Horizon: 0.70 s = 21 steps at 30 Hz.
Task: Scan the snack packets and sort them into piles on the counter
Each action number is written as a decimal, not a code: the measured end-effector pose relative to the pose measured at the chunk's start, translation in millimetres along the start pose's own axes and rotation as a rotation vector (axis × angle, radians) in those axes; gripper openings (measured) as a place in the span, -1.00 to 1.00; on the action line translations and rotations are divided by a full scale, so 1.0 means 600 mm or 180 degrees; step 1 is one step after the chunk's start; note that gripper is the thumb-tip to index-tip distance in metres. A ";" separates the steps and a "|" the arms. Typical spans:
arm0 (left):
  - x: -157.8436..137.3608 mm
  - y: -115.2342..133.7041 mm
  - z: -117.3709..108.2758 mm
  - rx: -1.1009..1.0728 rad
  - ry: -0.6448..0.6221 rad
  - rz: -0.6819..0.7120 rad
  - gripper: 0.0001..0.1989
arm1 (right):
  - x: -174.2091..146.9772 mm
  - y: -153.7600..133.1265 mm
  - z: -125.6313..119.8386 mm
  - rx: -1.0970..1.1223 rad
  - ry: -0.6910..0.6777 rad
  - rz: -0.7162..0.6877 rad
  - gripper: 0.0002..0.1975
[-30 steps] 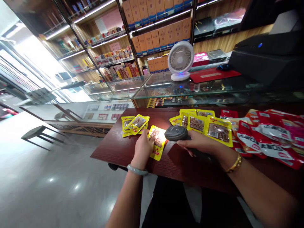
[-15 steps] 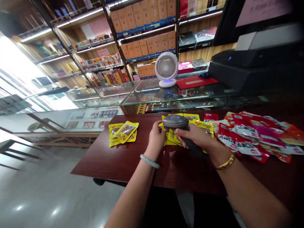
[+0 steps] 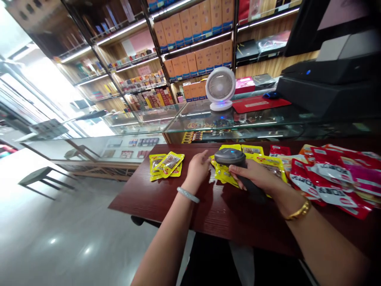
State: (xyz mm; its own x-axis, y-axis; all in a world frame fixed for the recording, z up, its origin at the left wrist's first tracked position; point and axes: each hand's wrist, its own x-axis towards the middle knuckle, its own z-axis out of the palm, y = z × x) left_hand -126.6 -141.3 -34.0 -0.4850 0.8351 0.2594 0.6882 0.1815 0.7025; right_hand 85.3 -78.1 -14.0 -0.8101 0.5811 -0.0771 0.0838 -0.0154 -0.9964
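My right hand (image 3: 257, 173) is wrapped round the handle of a dark grey barcode scanner (image 3: 230, 156), its head pointing left above several yellow snack packets (image 3: 224, 176). The scanner and my fingers cover part of those packets. Just left of them, my left hand (image 3: 198, 170) is held over the table with its fingers stretched out and nothing visible in them. A small stack of yellow snack packets (image 3: 168, 165) lies farther left on the dark red wooden table (image 3: 166, 202).
Red and white snack pouches (image 3: 330, 174) are heaped on the right. Behind the table stands a glass display counter (image 3: 202, 127) bearing a white fan (image 3: 220, 88), a red mat (image 3: 258, 104) and a black machine (image 3: 330, 91). A stool (image 3: 38, 176) is on the floor at left.
My left hand has come off the yellow packets under the scanner and its fingers have straightened. The scanner stays in my right hand. The whole view has shifted, so things sit farther right.
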 end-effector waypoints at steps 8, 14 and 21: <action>0.005 -0.120 -0.163 0.2412 0.0385 -0.0918 -0.43 | 0.003 0.012 0.022 -0.0253 -0.0279 0.0138 -0.53; -0.013 -0.135 -0.170 0.2682 0.0208 -0.0848 -0.30 | 0.006 0.017 0.025 -0.0167 -0.0303 0.0138 -0.54; -0.039 -0.097 -0.143 0.1818 0.0037 -0.0959 -0.48 | 0.007 0.020 0.024 -0.0076 -0.0327 0.0115 -0.56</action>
State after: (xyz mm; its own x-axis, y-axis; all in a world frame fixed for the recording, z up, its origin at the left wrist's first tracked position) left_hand -201.6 -216.2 -24.1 -0.7055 0.6993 0.1153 0.6981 0.6576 0.2832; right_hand 74.6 -87.7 -27.0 -0.8615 0.4940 -0.1175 0.1268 -0.0147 -0.9918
